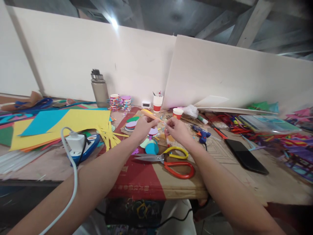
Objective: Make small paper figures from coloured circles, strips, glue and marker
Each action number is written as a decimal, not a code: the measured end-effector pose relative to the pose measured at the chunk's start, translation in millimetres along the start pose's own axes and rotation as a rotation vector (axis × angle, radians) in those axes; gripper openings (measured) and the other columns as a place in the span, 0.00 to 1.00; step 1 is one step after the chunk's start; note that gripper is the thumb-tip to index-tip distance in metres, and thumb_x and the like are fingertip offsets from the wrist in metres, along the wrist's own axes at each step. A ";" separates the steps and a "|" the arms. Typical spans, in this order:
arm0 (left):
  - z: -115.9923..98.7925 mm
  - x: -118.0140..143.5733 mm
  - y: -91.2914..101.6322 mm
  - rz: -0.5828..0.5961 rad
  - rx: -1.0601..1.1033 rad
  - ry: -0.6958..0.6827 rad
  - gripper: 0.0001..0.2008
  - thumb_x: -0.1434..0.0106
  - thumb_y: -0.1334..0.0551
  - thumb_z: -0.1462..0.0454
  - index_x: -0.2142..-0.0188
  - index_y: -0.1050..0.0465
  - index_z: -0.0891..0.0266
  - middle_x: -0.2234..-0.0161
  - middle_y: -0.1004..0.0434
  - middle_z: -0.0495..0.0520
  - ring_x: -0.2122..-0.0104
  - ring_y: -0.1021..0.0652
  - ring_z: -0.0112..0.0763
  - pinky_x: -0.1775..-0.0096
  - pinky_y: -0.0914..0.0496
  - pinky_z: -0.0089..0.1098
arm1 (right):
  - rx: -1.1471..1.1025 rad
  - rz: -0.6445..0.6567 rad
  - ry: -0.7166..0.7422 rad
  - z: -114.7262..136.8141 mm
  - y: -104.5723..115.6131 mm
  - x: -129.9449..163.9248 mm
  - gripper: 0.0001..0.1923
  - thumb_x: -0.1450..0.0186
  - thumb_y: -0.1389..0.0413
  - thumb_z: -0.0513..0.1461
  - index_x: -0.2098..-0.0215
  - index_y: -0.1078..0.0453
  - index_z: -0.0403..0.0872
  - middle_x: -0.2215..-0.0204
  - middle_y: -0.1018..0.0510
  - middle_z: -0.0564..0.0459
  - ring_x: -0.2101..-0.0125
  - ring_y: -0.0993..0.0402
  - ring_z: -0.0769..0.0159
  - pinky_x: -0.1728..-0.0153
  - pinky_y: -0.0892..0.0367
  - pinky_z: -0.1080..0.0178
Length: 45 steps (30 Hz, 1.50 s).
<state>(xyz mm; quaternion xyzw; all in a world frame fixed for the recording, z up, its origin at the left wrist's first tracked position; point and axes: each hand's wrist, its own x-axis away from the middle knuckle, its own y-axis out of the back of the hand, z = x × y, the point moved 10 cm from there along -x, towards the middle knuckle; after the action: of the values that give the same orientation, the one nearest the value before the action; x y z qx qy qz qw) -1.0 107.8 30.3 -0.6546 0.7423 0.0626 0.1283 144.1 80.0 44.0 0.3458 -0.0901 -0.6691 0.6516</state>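
While both hands meet over the middle of the counter (244, 191), I see the left hand (143, 126) closed around an orange tool (151, 115), pen-like, whose tip points toward the right hand (176, 128). The right hand pinches something small between its fingertips; it is too small for me to say what it is. Just under the hands lie round paper cutouts (153, 131) in purple, teal and blue, loose on the cardboard. At the back stand two stacks of finished-looking decorated discs (120, 102), so I judge that several pieces are done and the loose ones are left to assemble. Scissors (168, 160) with yellow and red handles lie unused in front, a blue glue gun (202, 133) lies to the right, and yellow sheets (73, 125) cut into strips lie to the left.
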 end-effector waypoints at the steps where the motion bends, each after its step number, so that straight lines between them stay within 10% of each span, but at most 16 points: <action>1: -1.8 1.0 -0.7 0.007 -0.023 -0.003 0.13 0.51 0.31 0.59 0.70 0.26 0.67 0.76 0.27 0.50 0.75 0.30 0.25 0.71 0.38 0.28 | -0.018 0.000 0.006 1.8 0.0 0.6 0.03 0.38 0.48 0.35 0.70 0.37 0.47 0.80 0.28 0.59 0.78 0.29 0.70 0.74 0.36 0.67; 14: -13.2 1.4 -8.3 0.122 -0.036 -0.043 0.13 0.51 0.31 0.59 0.71 0.26 0.66 0.75 0.25 0.51 0.74 0.27 0.27 0.68 0.33 0.29 | -0.543 0.084 -0.043 0.8 -8.6 1.3 0.12 0.46 0.39 0.44 0.72 0.36 0.47 0.82 0.27 0.60 0.82 0.29 0.71 0.75 0.31 0.65; 25: -7.1 -0.5 -7.5 0.143 -0.041 -0.034 0.19 0.51 0.30 0.55 0.61 0.20 0.64 0.71 0.24 0.50 0.72 0.29 0.27 0.69 0.36 0.28 | -0.281 0.192 -0.016 14.5 -13.7 1.4 0.10 0.38 0.45 0.45 0.70 0.31 0.46 0.80 0.31 0.60 0.78 0.35 0.73 0.74 0.35 0.69; 32: -21.3 -0.6 1.6 0.104 0.320 -0.110 0.32 0.50 0.35 0.39 0.61 0.22 0.64 0.68 0.24 0.55 0.71 0.29 0.27 0.68 0.35 0.28 | -0.076 0.580 -0.106 8.5 24.5 50.3 0.13 0.39 0.44 0.47 0.69 0.28 0.45 0.78 0.28 0.56 0.76 0.32 0.71 0.72 0.36 0.68; 38: -12.1 2.3 -2.5 0.072 0.352 0.004 0.30 0.47 0.39 0.39 0.66 0.22 0.65 0.71 0.23 0.55 0.74 0.29 0.26 0.69 0.36 0.28 | 0.366 1.061 -0.284 -25.4 65.6 153.6 0.12 0.46 0.40 0.41 0.66 0.19 0.45 0.74 0.20 0.53 0.72 0.27 0.65 0.71 0.38 0.67; 41: -5.9 3.4 -2.5 0.044 0.316 0.015 0.28 0.47 0.37 0.41 0.68 0.23 0.67 0.74 0.25 0.53 0.76 0.31 0.25 0.71 0.38 0.28 | 0.664 0.935 -0.412 -33.4 96.6 162.0 0.11 0.50 0.37 0.41 0.69 0.18 0.48 0.73 0.18 0.51 0.70 0.24 0.59 0.73 0.39 0.65; 45: -5.0 5.8 1.5 -0.001 0.229 -0.016 0.28 0.45 0.38 0.41 0.70 0.24 0.67 0.77 0.26 0.53 0.78 0.31 0.25 0.72 0.39 0.29 | 0.518 0.763 -0.199 6.3 85.4 119.1 0.13 0.40 0.43 0.44 0.63 0.19 0.50 0.65 0.17 0.51 0.63 0.23 0.59 0.64 0.35 0.64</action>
<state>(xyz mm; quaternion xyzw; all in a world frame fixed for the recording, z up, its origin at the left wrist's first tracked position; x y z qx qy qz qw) -3.7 101.2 33.4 -0.6356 0.7432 -0.0174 0.2082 220.1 -44.8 56.3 0.3735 -0.4367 -0.3672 0.7314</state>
